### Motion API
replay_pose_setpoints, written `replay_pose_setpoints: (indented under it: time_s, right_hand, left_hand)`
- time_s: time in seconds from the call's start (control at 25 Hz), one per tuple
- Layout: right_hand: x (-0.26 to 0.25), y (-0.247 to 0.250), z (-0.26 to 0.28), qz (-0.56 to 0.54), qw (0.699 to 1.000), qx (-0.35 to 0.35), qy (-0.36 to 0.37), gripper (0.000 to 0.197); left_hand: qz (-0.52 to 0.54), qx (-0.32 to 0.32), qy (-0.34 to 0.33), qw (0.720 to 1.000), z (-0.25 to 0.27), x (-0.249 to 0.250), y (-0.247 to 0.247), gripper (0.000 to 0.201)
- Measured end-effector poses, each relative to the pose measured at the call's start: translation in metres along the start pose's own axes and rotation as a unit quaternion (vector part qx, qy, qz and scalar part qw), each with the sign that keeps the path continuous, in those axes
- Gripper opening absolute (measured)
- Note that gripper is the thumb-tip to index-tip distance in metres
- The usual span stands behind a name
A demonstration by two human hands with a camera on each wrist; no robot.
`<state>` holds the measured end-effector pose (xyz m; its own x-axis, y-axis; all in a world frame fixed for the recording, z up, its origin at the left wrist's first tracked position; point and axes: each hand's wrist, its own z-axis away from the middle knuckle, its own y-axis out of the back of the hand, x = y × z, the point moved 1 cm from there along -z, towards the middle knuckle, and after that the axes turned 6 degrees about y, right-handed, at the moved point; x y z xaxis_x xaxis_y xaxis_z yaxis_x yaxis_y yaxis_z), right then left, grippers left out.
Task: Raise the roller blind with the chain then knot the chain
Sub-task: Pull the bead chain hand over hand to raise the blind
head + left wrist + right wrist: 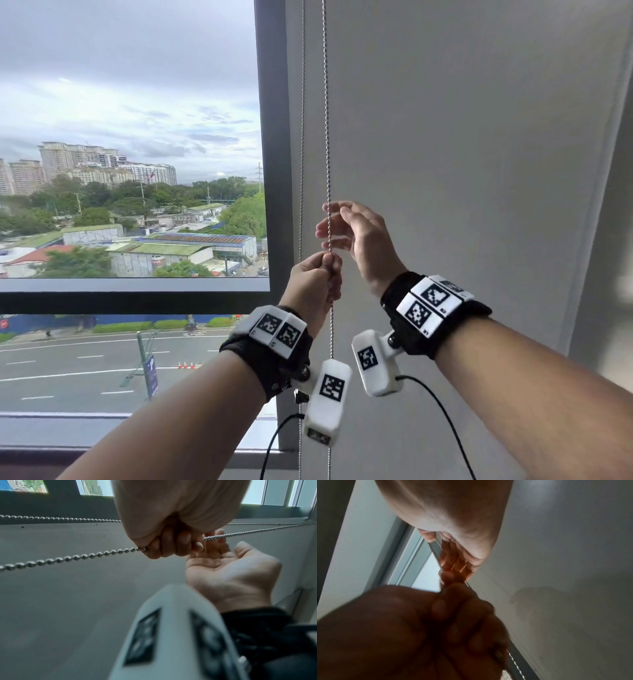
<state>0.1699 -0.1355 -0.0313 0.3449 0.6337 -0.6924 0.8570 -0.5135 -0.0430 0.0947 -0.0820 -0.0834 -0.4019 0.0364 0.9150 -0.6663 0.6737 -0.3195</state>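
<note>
A silver bead chain [327, 137] hangs in two strands in front of a pale grey surface; the rear strand [302, 137] runs beside the window frame. My left hand [328, 265] grips the front strand in a fist, with the chain [68, 558] running out of both sides of the curled fingers [171, 545]. Just above it, my right hand [335, 222] is spread with relaxed fingers around the same strand and does not clasp it; its palm [231, 568] faces the chain [435, 550]. The blind's roller is out of view above.
A dark window frame [274, 137] stands left of the chain, with an uncovered pane showing a city and a road. The grey surface [462, 154] fills the right side; I cannot tell if it is fabric or wall. White wrist cameras [329, 394] and black cables hang below both wrists.
</note>
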Motion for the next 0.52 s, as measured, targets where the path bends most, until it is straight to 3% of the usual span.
replay_pose_setpoints:
  time_s: [0.16, 0.52]
  right_hand:
    - [-0.027, -0.018, -0.024, -0.019, 0.999, -0.027, -0.01, 0.036]
    - [-0.04, -0.037, -0.032, -0.062, 0.995, -0.005, -0.073, 0.038]
  left_hand:
    - [-0.013, 0.013, 0.02, 1.0, 0.007, -0.007, 0.001, 0.047]
    - [-0.039, 0.002, 0.043, 0.998, 0.025, -0.028, 0.013, 0.048]
